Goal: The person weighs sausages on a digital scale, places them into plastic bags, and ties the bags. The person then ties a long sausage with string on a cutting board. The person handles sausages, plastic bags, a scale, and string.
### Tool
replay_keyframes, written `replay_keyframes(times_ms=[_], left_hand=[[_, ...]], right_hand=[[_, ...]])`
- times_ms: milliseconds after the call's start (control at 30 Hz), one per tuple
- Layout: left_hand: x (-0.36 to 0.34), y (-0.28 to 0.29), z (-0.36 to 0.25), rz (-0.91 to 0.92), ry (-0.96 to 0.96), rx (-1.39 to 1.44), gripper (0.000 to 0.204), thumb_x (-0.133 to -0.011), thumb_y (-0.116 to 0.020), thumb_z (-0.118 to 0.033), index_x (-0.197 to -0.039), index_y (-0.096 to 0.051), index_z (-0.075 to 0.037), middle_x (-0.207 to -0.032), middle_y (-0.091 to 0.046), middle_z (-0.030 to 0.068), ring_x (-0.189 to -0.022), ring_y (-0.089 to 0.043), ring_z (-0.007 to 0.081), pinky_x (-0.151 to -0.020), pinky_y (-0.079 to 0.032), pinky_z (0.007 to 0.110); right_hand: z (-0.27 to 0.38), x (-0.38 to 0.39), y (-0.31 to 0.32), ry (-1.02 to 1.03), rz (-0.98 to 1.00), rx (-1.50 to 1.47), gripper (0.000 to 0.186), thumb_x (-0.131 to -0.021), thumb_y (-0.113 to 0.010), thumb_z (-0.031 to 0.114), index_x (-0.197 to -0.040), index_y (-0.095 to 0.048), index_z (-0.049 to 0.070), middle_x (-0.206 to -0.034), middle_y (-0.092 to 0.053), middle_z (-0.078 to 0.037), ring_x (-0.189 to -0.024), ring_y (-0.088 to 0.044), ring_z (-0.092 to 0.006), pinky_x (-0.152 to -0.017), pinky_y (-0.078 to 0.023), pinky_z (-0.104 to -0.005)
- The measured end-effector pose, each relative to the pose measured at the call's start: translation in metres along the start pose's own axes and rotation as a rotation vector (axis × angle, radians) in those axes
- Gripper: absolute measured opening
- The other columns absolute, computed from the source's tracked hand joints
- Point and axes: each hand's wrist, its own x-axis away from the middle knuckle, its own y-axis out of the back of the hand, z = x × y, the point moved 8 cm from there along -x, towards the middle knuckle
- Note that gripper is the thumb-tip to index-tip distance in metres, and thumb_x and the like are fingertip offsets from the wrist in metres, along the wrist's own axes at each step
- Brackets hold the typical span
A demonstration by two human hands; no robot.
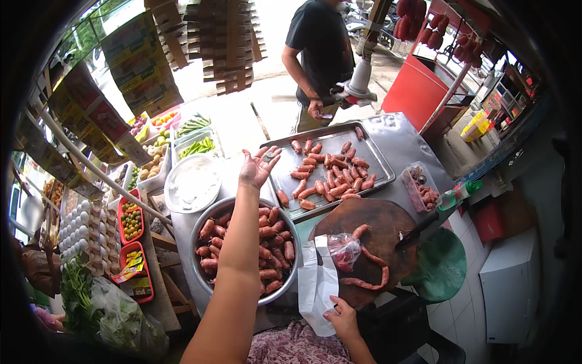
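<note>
My left hand [260,168] is stretched out palm up over the table toward a person on the far side, its fingers spread. A small round silvery thing that looks like a coin [268,156] lies on it. At the front edge my right hand [343,320] pinches the lower corner of a white bag [318,288]. Beside the bag, a clear plastic bag of reddish meat [344,250] rests on a round wooden chopping board [388,227]. A string of linked sausages [384,267] curves across the board. Below my left forearm stands a metal basin [199,242] full of tied sausages [276,249].
A metal tray [379,151] of sausages lies beyond the board. The standing person [318,54] holds something small. A white tub [193,182], egg trays [91,233] and produce baskets [141,224] fill the left. A knife [415,230] and green bottle [459,194] are right.
</note>
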Motion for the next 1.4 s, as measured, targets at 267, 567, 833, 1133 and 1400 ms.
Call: replay_keyframes(times_ms=[267,567,833,1133,1400], left_hand=[[-0.047,0.003,0.003,-0.057,-0.009,-0.093,0.09,-0.095,-0.025,-0.065,-0.147,-0.013,0.007,-0.148,-0.026,0.0373,-0.135,-0.034,0.0542,-0.112,-0.034,0.059],[-0.071,0.005,0.007,-0.032,-0.031,-0.002,0.087,-0.096,-0.026,-0.064,-0.151,-0.008,0.0,-0.15,-0.025,0.0352,-0.136,-0.032,0.0529,-0.112,-0.033,0.059],[-0.088,0.037,0.003,-0.04,0.055,-0.304,0.042,-0.105,-0.037,-0.028,-0.138,-0.037,-0.002,-0.122,-0.056,0.0215,-0.099,-0.058,0.0307,-0.084,-0.052,0.041],[-0.091,0.068,-0.026,-0.399,-0.048,-0.713,0.045,-0.073,-0.046,0.011,-0.112,-0.063,-0.003,-0.098,-0.067,0.0089,-0.072,-0.055,0.0157,-0.065,-0.046,0.028],[-0.082,0.057,-0.044,-0.384,-0.208,-0.537,0.022,-0.08,-0.057,0.021,-0.101,-0.055,0.016,-0.096,-0.064,0.0234,-0.089,-0.07,0.0358,-0.084,-0.062,0.04]], right_hand=[[-0.002,-0.018,0.014,0.007,-0.076,-0.047,0.053,-0.075,-0.074,0.001,-0.126,-0.06,-0.002,-0.108,-0.07,-0.021,-0.097,-0.068,-0.0214,-0.082,-0.053,-0.0326],[-0.006,-0.028,0.007,-0.041,-0.03,-0.084,0.052,-0.074,-0.074,-0.002,-0.124,-0.06,-0.004,-0.105,-0.07,-0.02,-0.096,-0.068,-0.0203,-0.082,-0.053,-0.0314],[0.0,-0.037,0.01,-0.021,-0.023,-0.013,0.051,-0.074,-0.075,-0.001,-0.123,-0.061,-0.002,-0.103,-0.07,-0.018,-0.094,-0.068,-0.0211,-0.082,-0.053,-0.0323],[0.019,-0.048,0.004,0.049,-0.018,-0.052,0.049,-0.076,-0.075,0.002,-0.123,-0.062,-0.001,-0.104,-0.07,-0.018,-0.099,-0.068,-0.0224,-0.087,-0.052,-0.033],[0.014,-0.048,-0.002,0.006,0.021,-0.09,0.047,-0.077,-0.074,0.0,-0.123,-0.062,-0.002,-0.111,-0.069,-0.018,-0.104,-0.066,-0.0226,-0.091,-0.052,-0.0339]])
